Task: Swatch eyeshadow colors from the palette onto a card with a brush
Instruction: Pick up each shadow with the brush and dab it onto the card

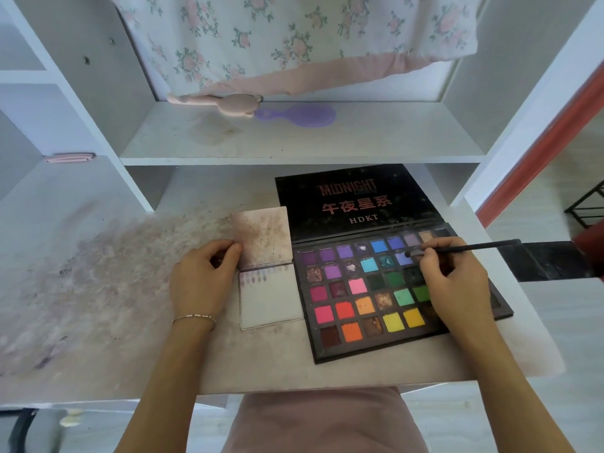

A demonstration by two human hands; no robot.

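One palette, one brush, one card, two hands.

— What colours sit in the palette?

— Purples and blues along its upper rows, teal and greens in the middle right, pinks, reds and oranges at lower left, yellows along the bottom, all set in a black frame. Its black lid carries reddish lettering.

— And the card?

— Off-white, with a row of faint mauve and purple streaks along its top edge. The flap above it is smudged pinkish brown and speckled dark.

— The brush?

— Black handle.

— Anything else coloured?

— The desk is pale, stained dusty pink and purple at the left of the frame. A lilac hairbrush lies on the white shelf in the upper centre, under white cloth printed with pink roses and green leaves.
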